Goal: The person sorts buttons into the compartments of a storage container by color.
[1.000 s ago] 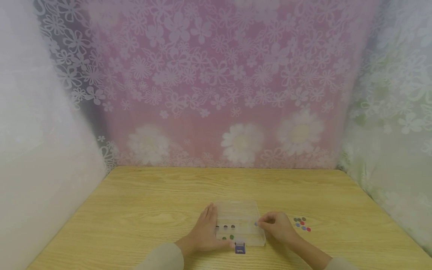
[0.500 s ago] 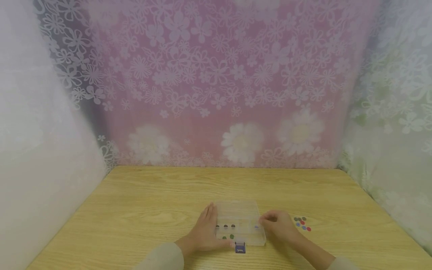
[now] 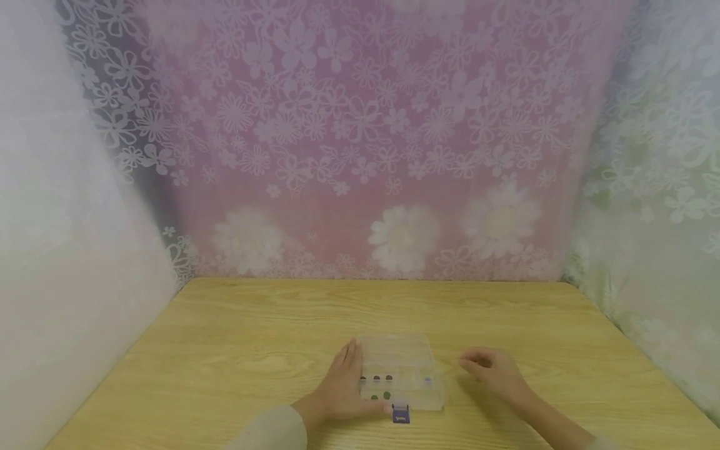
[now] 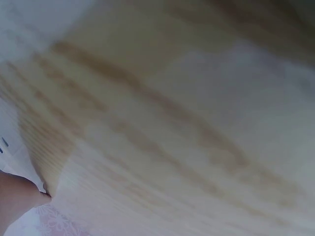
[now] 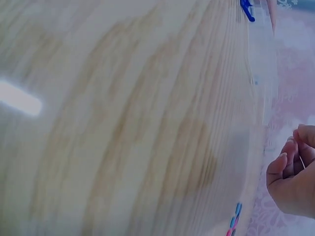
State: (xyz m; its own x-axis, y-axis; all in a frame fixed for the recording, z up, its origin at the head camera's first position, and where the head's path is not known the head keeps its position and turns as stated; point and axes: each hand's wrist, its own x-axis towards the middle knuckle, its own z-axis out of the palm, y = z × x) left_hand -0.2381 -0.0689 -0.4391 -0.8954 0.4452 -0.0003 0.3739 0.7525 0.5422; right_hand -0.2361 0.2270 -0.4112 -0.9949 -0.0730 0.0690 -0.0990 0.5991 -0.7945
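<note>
A clear plastic compartment box [image 3: 416, 400] with a purple latch [image 3: 401, 414] lies with its lid [image 3: 394, 347] raised at the back. My left hand [image 3: 345, 390] rests along its left side with straight fingers, the thumb reaching along the front towards the latch. Inside are dark discs [image 3: 376, 378] in a row, green discs [image 3: 387, 395] nearer the front, and one blue disc [image 3: 427, 380] at the right. My right hand [image 3: 497, 374] is over the table right of the box, fingers loosely bent, nothing visible in them. Loose coloured discs [image 5: 234, 219] show in the right wrist view; the hand hides them in the head view.
The wood-grain table [image 3: 270, 312] spreads around the box. A pink flowered curtain [image 3: 365, 156] hangs along its back edge, with pale sheets [image 3: 84, 281] at the left and right sides.
My right hand has let go of the blue disc in the box's right part and moved right, over the spot where loose discs lay. My left hand and the box stay in place.
</note>
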